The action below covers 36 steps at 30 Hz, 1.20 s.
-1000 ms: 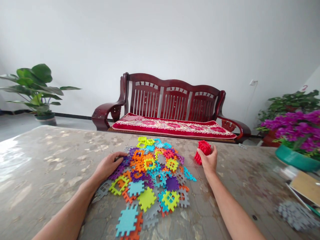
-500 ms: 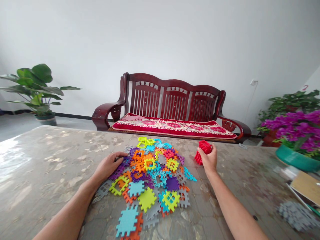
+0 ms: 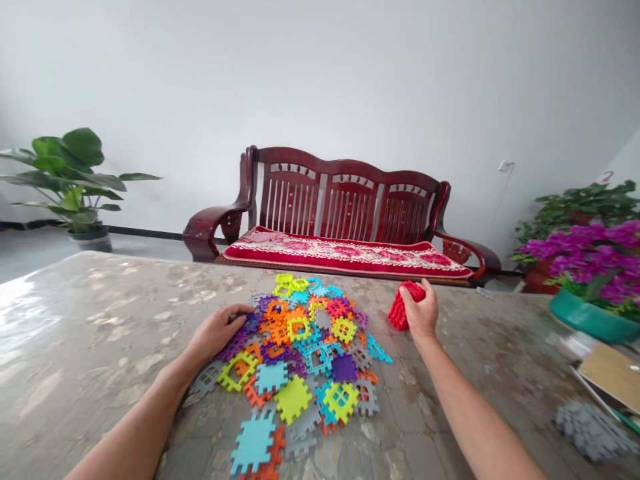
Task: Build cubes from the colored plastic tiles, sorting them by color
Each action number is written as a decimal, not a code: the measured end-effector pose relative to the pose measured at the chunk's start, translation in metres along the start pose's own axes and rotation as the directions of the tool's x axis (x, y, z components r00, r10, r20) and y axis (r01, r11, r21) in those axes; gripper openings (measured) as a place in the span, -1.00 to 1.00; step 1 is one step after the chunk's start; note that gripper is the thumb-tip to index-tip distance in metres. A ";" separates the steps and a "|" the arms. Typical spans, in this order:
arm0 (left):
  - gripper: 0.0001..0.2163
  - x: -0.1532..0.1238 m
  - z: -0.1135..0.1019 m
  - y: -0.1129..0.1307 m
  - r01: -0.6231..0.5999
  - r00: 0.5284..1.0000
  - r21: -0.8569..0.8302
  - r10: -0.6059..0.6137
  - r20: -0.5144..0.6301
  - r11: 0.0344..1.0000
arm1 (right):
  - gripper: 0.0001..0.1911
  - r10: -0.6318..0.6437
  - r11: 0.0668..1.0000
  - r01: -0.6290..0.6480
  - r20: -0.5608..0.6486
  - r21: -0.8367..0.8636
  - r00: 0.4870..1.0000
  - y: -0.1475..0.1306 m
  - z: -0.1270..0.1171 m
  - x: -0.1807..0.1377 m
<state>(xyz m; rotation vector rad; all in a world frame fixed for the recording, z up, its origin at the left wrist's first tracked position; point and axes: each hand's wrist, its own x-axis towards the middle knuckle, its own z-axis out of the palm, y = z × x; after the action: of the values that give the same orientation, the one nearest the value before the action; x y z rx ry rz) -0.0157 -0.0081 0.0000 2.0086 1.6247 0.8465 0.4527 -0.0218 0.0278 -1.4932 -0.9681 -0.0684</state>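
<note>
A heap of toothed plastic building tiles (image 3: 293,399) in several colours spreads over the middle of the table. My left hand (image 3: 220,330) lies at the heap's left edge, fingers stretched over purple tiles (image 3: 235,345), holding nothing that I can see. To the right of the heap, my right hand (image 3: 423,312) grips the right side of a stack of red tiles (image 3: 401,310), thumb on the near side. The stack appears to stand on the table, leaning slightly. A blue triangular tile (image 3: 379,349) lies between the heap and my right forearm.
A pile of grey tiles (image 3: 595,430) sits at the right, near a tan board (image 3: 613,373). Purple flowers in a teal pot (image 3: 590,317) stand at the table's right edge. A wooden bench (image 3: 350,200) with a red cover is beyond the table (image 3: 125,313).
My right hand has shifted slightly around the red stack, and its thumb now sits further right, showing more of the stack. My left hand stays in place.
</note>
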 end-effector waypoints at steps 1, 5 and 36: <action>-0.64 0.000 0.000 0.000 0.002 1.000 -0.002 -0.002 0.003 1.000 | -0.18 -0.009 1.000 0.009 -0.008 -0.010 1.000 0.001 0.000 0.000; -0.64 0.000 0.001 -0.002 0.001 1.000 0.001 -0.001 0.004 1.000 | -0.15 -0.043 0.998 0.043 -0.002 -0.035 0.999 0.004 0.002 0.001; -0.67 -0.002 0.002 -0.001 -0.010 1.000 0.009 0.010 -0.005 1.000 | -0.65 -0.067 0.986 0.037 0.182 0.164 0.981 -0.075 -0.022 -0.050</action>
<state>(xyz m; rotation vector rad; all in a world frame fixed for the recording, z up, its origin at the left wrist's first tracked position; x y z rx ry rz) -0.0153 -0.0094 -0.0029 2.0242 1.6249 0.8497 0.3876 -0.0773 0.0635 -1.3426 -1.1369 0.1118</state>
